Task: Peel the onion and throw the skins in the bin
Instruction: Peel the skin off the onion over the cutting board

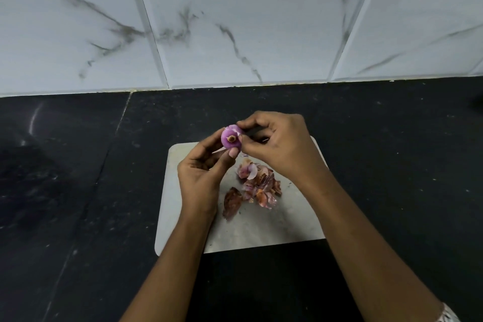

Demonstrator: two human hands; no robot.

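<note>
A small purple onion (230,139) with its brown root end facing me is held above the board between the fingers and thumb of my left hand (202,171). My right hand (277,144) pinches a pale purple flap of skin (236,128) at the onion's upper right side. A heap of brown and pink onion skins (257,185) lies on the white cutting board (287,222) just below both hands. One darker skin piece (231,202) lies a little apart at the heap's left. No bin is in view.
The board rests on a black speckled stone counter (78,191). Behind it rises a white marble-look tiled wall (235,21). A patterned sleeve edge (450,315) shows at the bottom right.
</note>
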